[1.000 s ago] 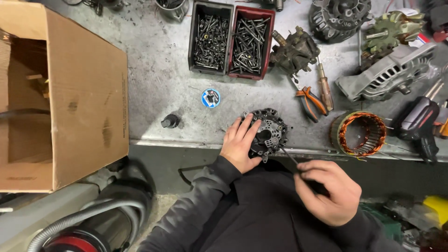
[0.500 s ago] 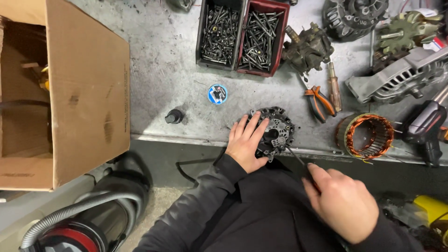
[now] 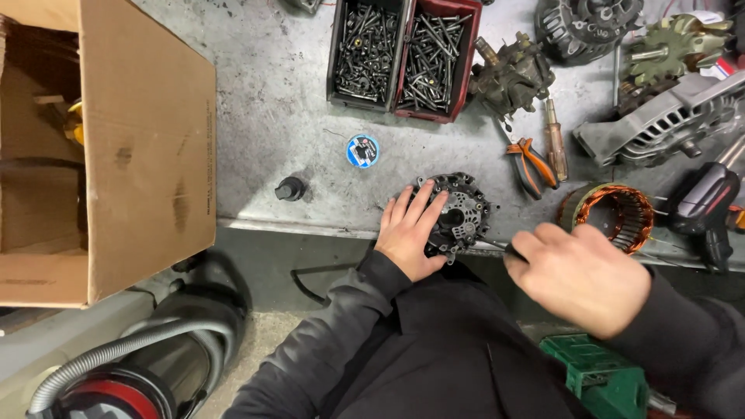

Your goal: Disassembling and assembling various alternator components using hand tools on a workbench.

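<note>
Currently my left hand [image 3: 411, 233] lies flat, open, on the rectifier [image 3: 459, 213] at the desk [image 3: 264, 116] edge; my right hand [image 3: 578, 275] grips a thin tool [image 3: 490, 247]. Risk: tool slips, rectifier falls off.

We see a round black part [image 3: 464, 213] with many small holes and a ragged outline, lying flat at the near edge of the grey metal workbench [image 3: 272, 116]. Our left hand [image 3: 411, 229] lies on its left side, with the fingers spread over it. Our right hand [image 3: 582, 275] holds a thin dark tool [image 3: 493, 247], and its tip touches the lower right edge of the part.
</note>
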